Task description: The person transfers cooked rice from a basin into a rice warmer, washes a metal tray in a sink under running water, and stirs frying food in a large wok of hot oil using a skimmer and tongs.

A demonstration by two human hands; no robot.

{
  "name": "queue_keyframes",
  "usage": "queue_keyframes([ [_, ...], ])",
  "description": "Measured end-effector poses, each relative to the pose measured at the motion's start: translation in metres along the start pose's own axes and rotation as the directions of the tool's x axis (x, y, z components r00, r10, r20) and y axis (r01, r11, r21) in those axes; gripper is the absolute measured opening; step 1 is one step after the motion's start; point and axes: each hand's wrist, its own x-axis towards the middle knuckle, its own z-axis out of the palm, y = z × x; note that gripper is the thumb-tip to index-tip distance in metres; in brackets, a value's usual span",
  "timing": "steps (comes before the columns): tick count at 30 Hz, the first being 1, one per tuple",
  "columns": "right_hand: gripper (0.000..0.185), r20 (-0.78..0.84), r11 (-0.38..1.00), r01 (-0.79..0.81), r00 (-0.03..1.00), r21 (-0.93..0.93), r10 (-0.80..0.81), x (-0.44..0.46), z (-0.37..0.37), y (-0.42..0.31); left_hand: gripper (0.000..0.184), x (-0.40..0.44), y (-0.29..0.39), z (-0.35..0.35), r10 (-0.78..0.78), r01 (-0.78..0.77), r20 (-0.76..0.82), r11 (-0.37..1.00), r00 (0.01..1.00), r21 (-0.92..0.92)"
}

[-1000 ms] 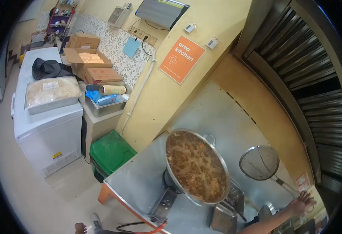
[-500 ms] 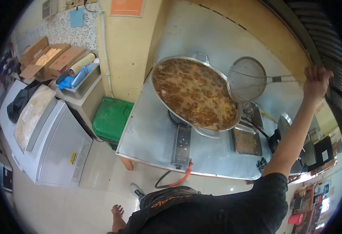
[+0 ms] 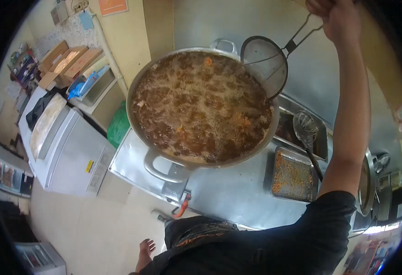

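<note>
My right hand (image 3: 337, 20) is wrapped round the long wire handle of a round mesh strainer (image 3: 265, 64). The strainer's lower side meets the right rim of a large metal pan (image 3: 137, 133) with two loop handles. Brown liquid (image 3: 196, 105) bubbles and foams in the pan, with a few orange bits at its surface. Down by my side, my left hand (image 3: 147, 247) hangs with its fingers apart and holds nothing.
Right of the pan are a tray (image 3: 294, 175) with orange crumbs and a deeper tray (image 3: 301, 104) with a slotted spoon (image 3: 305, 130) across it. A red hose (image 3: 182, 205) hangs at the table's front edge. A white freezer (image 3: 73, 156) stands left, near a green bin (image 3: 118, 125).
My view has come nearer the pan and tilted, so the pan looks larger. My right hand and the strainer now appear higher in view. The strainer stays at the pan's right rim.
</note>
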Motion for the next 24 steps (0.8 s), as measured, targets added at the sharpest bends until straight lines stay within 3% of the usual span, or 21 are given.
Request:
queue_keyframes([
  [2,0.053,-0.030,0.998,-0.055,0.998,-0.011,0.055,0.006,-0.019,0.012,0.040,-0.028,-0.018,0.021,0.000,-0.013,0.143,0.996,0.990,0.089],
  [4,0.052,-0.320,0.854,-0.043,0.936,-0.519,-0.148,0.002,0.028,0.014,0.039,-0.043,-0.033,0.032,0.010,-0.015,0.079,0.998,0.997,0.060],
  [7,0.050,-0.401,0.845,-0.018,0.886,-0.535,-0.234,0.007,0.004,0.023,0.038,-0.072,-0.041,0.036,0.042,-0.042,-0.028,0.999,0.999,0.014],
  [10,0.048,-0.652,0.894,-0.140,0.732,-0.426,-0.196,0.006,-0.038,0.035,0.037,-0.092,-0.044,0.034,0.028,-0.026,-0.097,0.999,0.995,0.018],
  [12,0.046,-0.705,0.934,-0.131,0.693,-0.332,-0.154,-0.007,-0.076,0.029,0.036,-0.092,-0.050,0.028,-0.016,0.019,-0.136,1.000,0.991,0.023],
  [16,0.045,-0.839,0.978,0.039,0.508,-0.204,-0.195,-0.026,-0.085,0.032,0.037,-0.100,-0.050,0.027,0.060,-0.066,-0.158,0.997,0.986,-0.032],
  [19,0.047,-0.699,0.988,0.133,0.700,-0.076,-0.148,-0.054,-0.130,0.030,0.039,-0.080,-0.046,0.027,0.006,-0.010,-0.189,1.000,0.982,-0.019],
  [24,0.045,-0.753,0.989,0.124,0.641,-0.086,-0.146,-0.051,-0.116,0.033,0.039,-0.069,-0.033,0.042,0.020,-0.010,-0.169,0.998,0.985,0.063],
])
